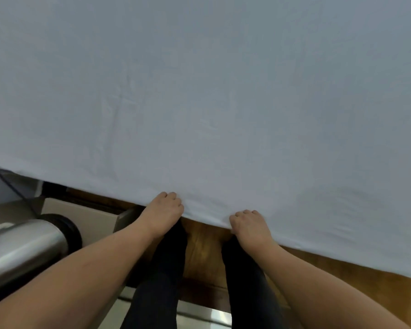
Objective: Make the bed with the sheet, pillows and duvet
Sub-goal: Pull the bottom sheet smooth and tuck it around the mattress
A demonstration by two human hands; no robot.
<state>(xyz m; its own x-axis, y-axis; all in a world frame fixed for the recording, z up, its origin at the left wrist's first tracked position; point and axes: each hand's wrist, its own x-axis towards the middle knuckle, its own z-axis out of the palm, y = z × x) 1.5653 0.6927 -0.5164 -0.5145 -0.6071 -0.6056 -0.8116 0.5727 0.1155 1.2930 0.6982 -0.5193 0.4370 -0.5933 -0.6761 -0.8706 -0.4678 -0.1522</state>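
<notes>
Head view: we see the sheet (199,91) spread over the bed, filling nearly the whole frame, with faint creases left of centre and its near edge running along the bed side. Our left hand (163,211) and right hand (248,225) sit at that edge, near each other, fingers curled round the fabric, so each grip is clenched on the sheet. Below the edge we see the wooden floor (204,245), our dark-clad legs (161,269), a metal cylinder (26,245) at left and a cable (10,184).

We judge the sheet stage to be under way: the cloth is laid out, the edge being pulled or tucked. No pillows or duvet are in view; both steps appear to remain.
</notes>
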